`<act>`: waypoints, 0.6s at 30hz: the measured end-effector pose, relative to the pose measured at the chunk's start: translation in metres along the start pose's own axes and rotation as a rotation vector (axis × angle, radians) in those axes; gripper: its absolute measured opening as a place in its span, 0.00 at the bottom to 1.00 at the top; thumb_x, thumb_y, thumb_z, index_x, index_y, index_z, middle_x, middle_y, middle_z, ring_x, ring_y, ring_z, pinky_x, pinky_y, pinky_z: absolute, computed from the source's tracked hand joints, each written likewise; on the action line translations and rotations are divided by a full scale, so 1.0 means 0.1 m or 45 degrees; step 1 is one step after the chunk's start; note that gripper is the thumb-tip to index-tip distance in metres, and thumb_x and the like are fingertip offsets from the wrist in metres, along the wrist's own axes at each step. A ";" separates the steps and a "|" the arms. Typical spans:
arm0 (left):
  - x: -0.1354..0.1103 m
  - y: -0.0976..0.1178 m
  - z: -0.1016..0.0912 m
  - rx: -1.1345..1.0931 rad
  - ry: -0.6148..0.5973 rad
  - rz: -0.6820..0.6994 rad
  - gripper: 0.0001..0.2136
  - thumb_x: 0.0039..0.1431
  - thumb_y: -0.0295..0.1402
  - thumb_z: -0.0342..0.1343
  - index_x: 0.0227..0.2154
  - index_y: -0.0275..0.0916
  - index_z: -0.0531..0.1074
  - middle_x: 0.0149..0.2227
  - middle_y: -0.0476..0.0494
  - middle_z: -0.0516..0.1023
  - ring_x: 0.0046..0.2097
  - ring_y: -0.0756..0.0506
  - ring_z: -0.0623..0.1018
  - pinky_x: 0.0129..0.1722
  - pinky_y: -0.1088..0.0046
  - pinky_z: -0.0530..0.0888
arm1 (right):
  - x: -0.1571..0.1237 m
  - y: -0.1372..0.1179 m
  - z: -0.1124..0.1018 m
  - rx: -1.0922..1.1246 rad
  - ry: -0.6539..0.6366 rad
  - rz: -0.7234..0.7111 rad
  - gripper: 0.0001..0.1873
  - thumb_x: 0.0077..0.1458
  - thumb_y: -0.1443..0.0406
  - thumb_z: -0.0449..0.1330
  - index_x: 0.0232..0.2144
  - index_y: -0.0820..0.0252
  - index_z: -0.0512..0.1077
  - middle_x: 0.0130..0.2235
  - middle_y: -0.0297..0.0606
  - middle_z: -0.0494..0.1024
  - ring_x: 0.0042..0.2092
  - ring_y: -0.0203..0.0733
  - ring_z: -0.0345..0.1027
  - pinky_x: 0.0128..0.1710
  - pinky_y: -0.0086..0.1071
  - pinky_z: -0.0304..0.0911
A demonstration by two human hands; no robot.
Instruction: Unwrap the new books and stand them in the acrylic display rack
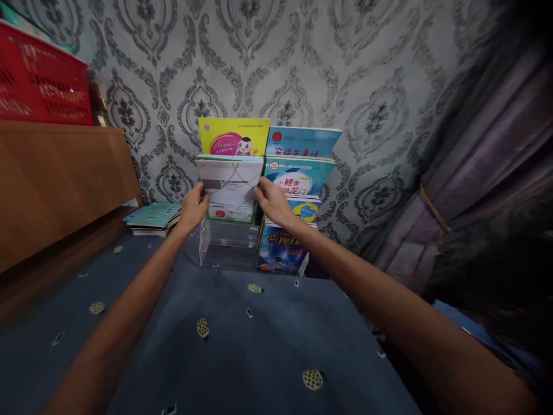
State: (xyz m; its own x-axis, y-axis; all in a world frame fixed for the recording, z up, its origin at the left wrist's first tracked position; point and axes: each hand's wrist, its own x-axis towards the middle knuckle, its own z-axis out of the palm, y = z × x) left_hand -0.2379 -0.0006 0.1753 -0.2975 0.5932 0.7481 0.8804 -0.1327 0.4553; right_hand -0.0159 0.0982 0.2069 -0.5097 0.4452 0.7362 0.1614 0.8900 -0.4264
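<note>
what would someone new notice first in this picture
The bright yellow book likely catches the eye first, at the left of the clear rack, behind the white-covered book held between the left hand and right hand. Next comes the red basket on the wooden cabinet at far left.

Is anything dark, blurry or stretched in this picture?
Head view: dim overall, the right edge nearly black; the tied-back purplish fabric curtain looks smeared and stretched there; the white rectangular paper booklet between the left hand and right hand is clearer, though its smallest print is too soft to read.
</note>
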 end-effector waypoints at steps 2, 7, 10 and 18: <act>-0.02 0.04 -0.02 0.121 0.046 0.008 0.05 0.62 0.29 0.49 0.38 0.39 0.69 0.37 0.42 0.77 0.41 0.42 0.76 0.45 0.65 0.72 | 0.00 -0.02 -0.02 -0.019 0.013 -0.010 0.05 0.58 0.65 0.52 0.38 0.54 0.66 0.30 0.34 0.72 0.35 0.46 0.67 0.40 0.40 0.65; -0.07 0.13 -0.06 0.312 0.098 0.049 0.05 0.64 0.31 0.48 0.38 0.38 0.68 0.40 0.38 0.76 0.44 0.39 0.77 0.47 0.63 0.71 | 0.00 -0.08 -0.06 -0.097 0.074 -0.027 0.08 0.56 0.67 0.52 0.39 0.55 0.66 0.33 0.37 0.74 0.35 0.46 0.68 0.39 0.40 0.63; -0.06 0.17 -0.09 0.327 0.065 0.030 0.07 0.65 0.31 0.47 0.40 0.38 0.68 0.40 0.39 0.77 0.44 0.39 0.78 0.47 0.63 0.72 | 0.01 -0.10 -0.06 -0.120 0.092 -0.030 0.09 0.56 0.68 0.52 0.41 0.55 0.66 0.33 0.38 0.74 0.35 0.47 0.68 0.39 0.41 0.63; -0.04 0.20 -0.11 0.491 -0.115 -0.117 0.12 0.65 0.32 0.48 0.46 0.37 0.73 0.44 0.35 0.80 0.48 0.33 0.78 0.48 0.58 0.72 | 0.04 -0.09 -0.06 -0.091 0.147 -0.060 0.12 0.57 0.67 0.53 0.45 0.55 0.66 0.33 0.38 0.73 0.36 0.46 0.68 0.39 0.41 0.63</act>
State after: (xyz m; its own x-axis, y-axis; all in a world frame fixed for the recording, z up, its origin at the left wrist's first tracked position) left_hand -0.2230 -0.0150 0.1868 -0.3625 0.6583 0.6597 0.9309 0.2212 0.2908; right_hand -0.0148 0.0923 0.2169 -0.4183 0.4078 0.8116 0.2019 0.9130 -0.3546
